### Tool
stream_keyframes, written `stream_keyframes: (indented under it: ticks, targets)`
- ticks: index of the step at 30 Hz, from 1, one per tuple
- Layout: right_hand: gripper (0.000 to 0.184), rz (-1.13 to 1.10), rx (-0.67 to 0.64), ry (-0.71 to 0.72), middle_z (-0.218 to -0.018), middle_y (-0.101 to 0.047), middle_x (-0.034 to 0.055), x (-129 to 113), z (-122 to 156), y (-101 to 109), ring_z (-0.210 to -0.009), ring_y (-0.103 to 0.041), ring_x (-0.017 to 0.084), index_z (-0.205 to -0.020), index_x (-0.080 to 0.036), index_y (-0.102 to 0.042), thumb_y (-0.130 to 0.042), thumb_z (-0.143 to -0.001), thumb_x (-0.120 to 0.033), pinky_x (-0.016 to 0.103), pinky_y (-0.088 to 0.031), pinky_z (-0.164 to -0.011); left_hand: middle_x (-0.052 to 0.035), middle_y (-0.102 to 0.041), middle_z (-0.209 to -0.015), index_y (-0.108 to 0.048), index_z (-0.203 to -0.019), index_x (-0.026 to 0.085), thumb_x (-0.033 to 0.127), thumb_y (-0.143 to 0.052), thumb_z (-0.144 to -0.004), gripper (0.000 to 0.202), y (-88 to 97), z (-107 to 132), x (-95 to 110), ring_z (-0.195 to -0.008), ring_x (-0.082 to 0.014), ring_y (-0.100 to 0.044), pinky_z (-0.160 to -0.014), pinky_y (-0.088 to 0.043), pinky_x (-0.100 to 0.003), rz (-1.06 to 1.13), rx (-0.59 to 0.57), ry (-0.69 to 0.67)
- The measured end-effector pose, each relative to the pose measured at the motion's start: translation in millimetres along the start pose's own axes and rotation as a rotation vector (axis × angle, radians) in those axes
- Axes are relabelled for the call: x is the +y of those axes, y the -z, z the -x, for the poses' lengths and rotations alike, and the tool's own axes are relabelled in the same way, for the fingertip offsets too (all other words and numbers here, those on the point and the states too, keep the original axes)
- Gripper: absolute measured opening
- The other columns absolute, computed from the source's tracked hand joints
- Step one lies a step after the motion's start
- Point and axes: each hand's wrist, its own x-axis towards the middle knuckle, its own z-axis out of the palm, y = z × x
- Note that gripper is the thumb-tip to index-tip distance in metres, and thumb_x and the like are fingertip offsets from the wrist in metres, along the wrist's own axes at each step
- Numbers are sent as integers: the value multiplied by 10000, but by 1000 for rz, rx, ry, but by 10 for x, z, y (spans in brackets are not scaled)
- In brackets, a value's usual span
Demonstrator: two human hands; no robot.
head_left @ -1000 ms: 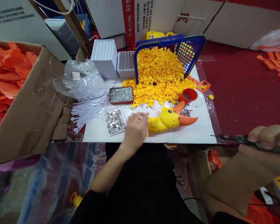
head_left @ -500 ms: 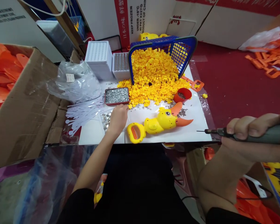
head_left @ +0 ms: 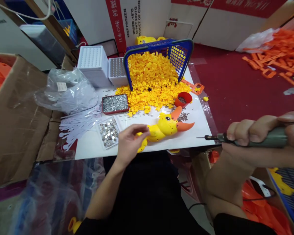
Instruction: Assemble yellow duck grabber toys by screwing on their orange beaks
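Observation:
My left hand [head_left: 131, 142] hovers over the handle end of a yellow toy duck [head_left: 155, 133], thumb and fingertips pinched together. Whatever is between them is too small to make out. The duck lies on its side on a white sheet, its orange beak [head_left: 185, 126] apart and pointing right. My right hand [head_left: 254, 133] is wrapped round a grey-green electric screwdriver [head_left: 267, 137], whose thin bit points left towards the duck. Left of my left hand sits a clear tray of round silver discs [head_left: 109, 133]. Behind it is a red-rimmed tray of small screws [head_left: 115, 103].
A tipped blue basket [head_left: 182, 60] spills small yellow parts [head_left: 152, 73] across the back. A red cup [head_left: 183, 98] holds small metal pieces. White stacked trays [head_left: 93, 63], a plastic bag [head_left: 66, 88] and white sticks [head_left: 79, 125] stand left, beside a cardboard box [head_left: 22, 120]. Orange parts [head_left: 279, 49] lie far right.
My left hand has moved from beside the screw tray, right and towards me, to over the duck's handle. My right hand still grips the screwdriver. The view has shifted a little.

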Motion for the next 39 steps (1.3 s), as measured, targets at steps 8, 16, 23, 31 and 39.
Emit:
stream_keyframes:
  ticks: [8, 16, 23, 31, 39]
  targets:
    - [103, -262, -529, 76, -372, -428, -95, 33, 213, -29, -213, -342, 116, -745, -269, -573, -644, -792, -327, 257, -369, -272, -52, -758, -911, -705, -1053, 183, 168, -719, -892, 162, -652, 327, 140, -805, -154, -746, -792, -638, -288, 90, -134, -170]
    - [143, -245, -484, 40, -407, -392, -104, 16, 348, -61, -252, -331, 103, -774, -287, -537, -642, -827, -368, 239, -366, -301, -96, -716, -1018, -632, -1174, 139, 48, -633, -924, 265, -547, 249, 228, -962, -153, -707, -850, -610, -265, -295, -254, -641]
    - [27, -313, -511, 102, -469, -386, -105, 17, 395, -59, -315, -363, 88, -873, -282, -548, -574, -879, -283, 209, -428, -351, -108, -698, -1039, -626, -1232, 117, 3, -622, -908, 343, -555, 289, 163, -984, -161, -697, -876, -601, -255, -277, -296, -746]
    - [203, -434, -413, -2, -473, -362, -127, 77, 461, -35, -350, -318, 60, -912, -260, -490, -636, -931, -400, 165, -383, -391, -58, -705, -950, -678, -1036, 117, 69, -613, -946, 121, -695, 247, 153, -812, -93, -712, -791, -577, -142, -312, -157, -849]
    - [285, -384, -318, 51, -441, -371, -133, 185, 390, -58, -316, -300, 51, -876, -234, -478, -674, -876, -440, 177, -355, -364, -211, -582, -1365, -569, -1373, 180, 426, -656, -934, 510, -738, -53, -129, -1235, -353, -595, -982, -538, -496, -739, -172, -870]
